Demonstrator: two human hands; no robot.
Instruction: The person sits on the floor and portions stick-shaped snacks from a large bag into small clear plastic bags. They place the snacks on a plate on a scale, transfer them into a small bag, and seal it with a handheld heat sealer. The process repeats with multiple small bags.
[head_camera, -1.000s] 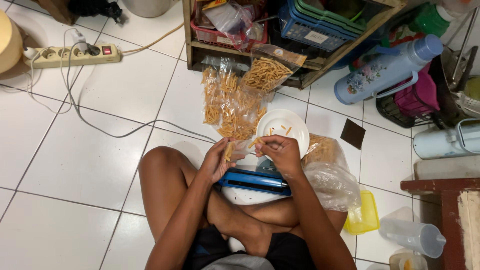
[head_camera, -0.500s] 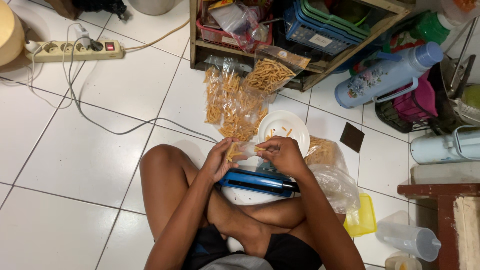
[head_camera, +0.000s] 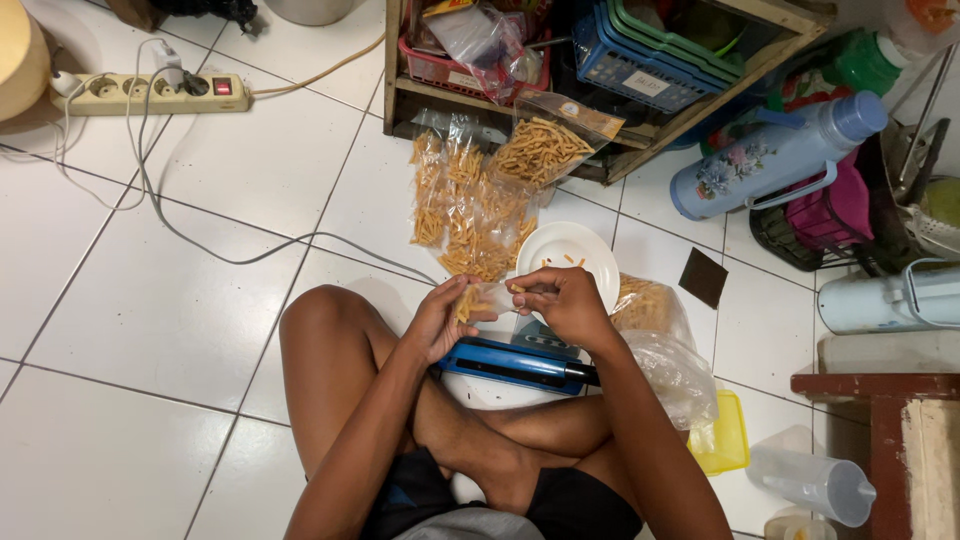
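One small clear bag (head_camera: 487, 297), partly filled with yellow snack sticks, sits between the two hands above the person's crossed legs. The left hand (head_camera: 437, 320) cups it from below and the side, fingers curled around its filled end; the right hand (head_camera: 566, 303) pinches its open end, knuckles up, wrist bent inward. Both forearms angle up from the lap and meet at the bag. Just under the hands lies one blue sealing machine (head_camera: 515, 364), resting across the legs. Just beyond the right hand stands one white plate (head_camera: 590, 262) with a few loose sticks on it. To the right, touching the right forearm, is one large clear bag (head_camera: 660, 350) holding more sticks. Farther out on the tiled floor lies a cluster of filled small packets (head_camera: 470, 205); their exact number cannot be told. One yellow container (head_camera: 725, 440) sits beside the right knee.
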